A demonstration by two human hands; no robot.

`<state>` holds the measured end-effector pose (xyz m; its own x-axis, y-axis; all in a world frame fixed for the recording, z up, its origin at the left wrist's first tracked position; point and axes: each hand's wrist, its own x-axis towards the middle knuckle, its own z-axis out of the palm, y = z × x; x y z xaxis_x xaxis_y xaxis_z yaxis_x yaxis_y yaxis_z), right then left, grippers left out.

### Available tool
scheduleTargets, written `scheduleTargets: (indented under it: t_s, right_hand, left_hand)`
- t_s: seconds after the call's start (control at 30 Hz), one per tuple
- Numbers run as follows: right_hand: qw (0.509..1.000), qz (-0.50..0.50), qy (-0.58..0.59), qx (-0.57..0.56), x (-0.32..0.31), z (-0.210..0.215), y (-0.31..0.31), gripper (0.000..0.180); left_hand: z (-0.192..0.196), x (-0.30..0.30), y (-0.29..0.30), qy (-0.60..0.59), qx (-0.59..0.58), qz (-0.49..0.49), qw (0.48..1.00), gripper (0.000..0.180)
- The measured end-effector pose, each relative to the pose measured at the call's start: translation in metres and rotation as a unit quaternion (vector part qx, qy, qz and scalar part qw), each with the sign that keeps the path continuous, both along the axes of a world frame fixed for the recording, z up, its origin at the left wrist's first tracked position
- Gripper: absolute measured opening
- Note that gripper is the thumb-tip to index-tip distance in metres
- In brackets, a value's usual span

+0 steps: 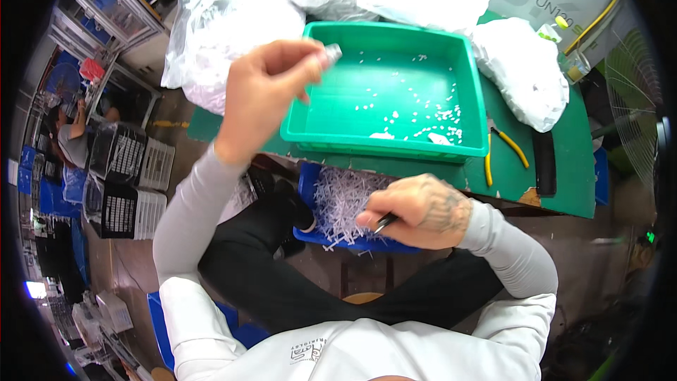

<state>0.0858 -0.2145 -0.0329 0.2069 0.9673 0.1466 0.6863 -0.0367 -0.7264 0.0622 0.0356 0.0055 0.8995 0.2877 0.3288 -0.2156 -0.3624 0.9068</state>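
Note:
My left hand [264, 88] is raised over the left side of a green plastic tray [388, 147]. Between thumb and fingertips it pinches a small whitish piece [333, 53], too blurred to name. Many tiny white parts [444, 114] are scattered inside the tray, mostly toward its near right corner. Lower down, my right hand [427, 210] is closed around a slim black tool [386, 222]; most of it is hidden by the fingers. Below that hand sits a blue bin [305, 187] heaped with thin white plastic sprues [345, 201].
Full white plastic bags [233, 35] crowd the green table's back and left; another bag [525, 70] lies right of the tray. Yellow-handled pliers [508, 148] and a black strip [544, 162] lie at the right. A fan [635, 92] stands farther right. Crates [130, 152] and another person [74, 134] are at left.

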Motion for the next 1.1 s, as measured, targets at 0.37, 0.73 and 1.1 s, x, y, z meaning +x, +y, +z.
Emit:
scheduleTargets:
  t_s: [0.37, 0.73, 1.1]
  right_hand:
    - [0.996, 0.037, 0.002, -0.079, 0.003, -0.02, -0.001, 0.015]
    - [0.999, -0.025, -0.043, 0.014, 0.017, -0.037, -0.023, 0.019]
    - [0.943, -0.255, 0.138, 0.165, -0.064, -0.013, -0.11, 0.051]
  left_hand:
    - [-0.007, 0.236, 0.089, 0.009, 0.599, 0.1, 0.794, 0.062]
    - [0.027, 0.176, 0.015, -0.295, 0.484, 0.127, 0.814, 0.019]
    - [0.025, -0.134, -0.156, 0.032, 0.004, -0.185, 0.982, 0.04]
